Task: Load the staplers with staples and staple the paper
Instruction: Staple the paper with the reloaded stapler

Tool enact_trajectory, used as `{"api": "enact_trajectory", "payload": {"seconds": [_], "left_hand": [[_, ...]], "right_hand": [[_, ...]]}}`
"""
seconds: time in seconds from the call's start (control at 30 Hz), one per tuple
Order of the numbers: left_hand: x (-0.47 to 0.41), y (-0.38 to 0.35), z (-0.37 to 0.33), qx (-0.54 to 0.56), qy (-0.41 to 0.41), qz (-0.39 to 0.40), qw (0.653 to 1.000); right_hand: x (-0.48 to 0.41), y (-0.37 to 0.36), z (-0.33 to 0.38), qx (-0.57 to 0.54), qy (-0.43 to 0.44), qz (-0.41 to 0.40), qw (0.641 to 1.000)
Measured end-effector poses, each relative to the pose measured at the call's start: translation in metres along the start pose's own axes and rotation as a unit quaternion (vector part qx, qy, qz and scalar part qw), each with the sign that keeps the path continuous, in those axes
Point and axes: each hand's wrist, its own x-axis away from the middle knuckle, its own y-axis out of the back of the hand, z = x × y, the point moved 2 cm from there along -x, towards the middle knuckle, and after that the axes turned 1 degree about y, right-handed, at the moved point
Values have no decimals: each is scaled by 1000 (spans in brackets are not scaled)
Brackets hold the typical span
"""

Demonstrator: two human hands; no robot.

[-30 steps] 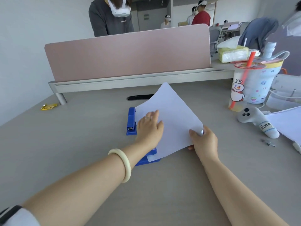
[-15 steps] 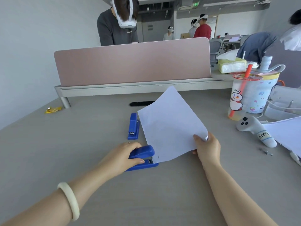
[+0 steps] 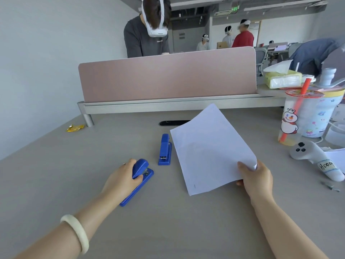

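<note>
My left hand [image 3: 124, 179] grips the nearer blue stapler [image 3: 139, 181], which lies on the grey desk at centre left, pointing up and right. A second blue stapler [image 3: 165, 149] lies free just beyond it, its mouth towards me. My right hand [image 3: 256, 177] pinches the near right corner of the white paper [image 3: 211, 150] and holds it tilted, clear of both staplers. A small dark staple mark shows near the paper's lower left corner [image 3: 194, 186].
Loose staples [image 3: 331, 186] lie at the right edge, past a white controller [image 3: 315, 158]. A drink cup with a red straw [image 3: 298, 116] stands behind it. A black pen-like object [image 3: 174, 122] lies before the pink divider [image 3: 168, 75]. A yellow wrapper [image 3: 75, 127] sits far left.
My left hand left the paper, took the nearer stapler and pulled it left, out from under the sheet. My right hand drew the paper free to the right.
</note>
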Motion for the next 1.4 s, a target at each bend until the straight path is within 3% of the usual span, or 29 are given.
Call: {"api": "enact_trajectory", "payload": {"seconds": [0.27, 0.53, 0.6, 0.63, 0.7, 0.8, 0.87, 1.03, 1.1, 1.17, 1.23, 1.27, 1.33, 1.4], "left_hand": [[-93, -26, -16, 50, 92, -26, 994], [-129, -40, -29, 208, 162, -11, 965], [-117, -26, -33, 193, 167, -65, 965], [-105, -18, -39, 171, 135, -114, 969], [-72, -11, -57, 164, -20, -160, 973], [-12, -26, -86, 105, -274, -2, 956], [4, -42, -93, 21, -351, 49, 935], [9, -42, -101, 82, -442, -104, 887], [9, -43, -102, 91, -438, -109, 888], [10, -43, -101, 109, -417, -88, 898], [9, -42, -99, 127, -390, -65, 910], [9, -42, -98, 136, -373, -52, 916], [9, -41, -97, 180, -322, -17, 929], [9, -42, -95, 241, -262, 25, 934]], "right_hand": [[-2, -4, 0, 1, 10, -5, 1000], [-4, -6, -2, -6, 16, -19, 1000], [-4, -5, -1, -13, 16, -21, 1000], [-5, -5, -1, -18, 13, -22, 1000], [-7, -3, -1, -36, 1, -24, 999], [-7, -2, -1, -58, -23, -22, 998], [-7, -1, -1, -77, -37, -15, 996], [-8, 7, -1, -102, -63, -2, 993], [-9, 8, 1, -76, -42, -11, 996], [-9, 10, 8, 1, 22, -50, 999], [-2, 11, 21, 105, 143, -85, 980], [3, 11, 30, 136, 220, -77, 963], [12, 3, 38, 159, 309, 49, 936], [28, -11, 40, 163, 251, 231, 926]]}}
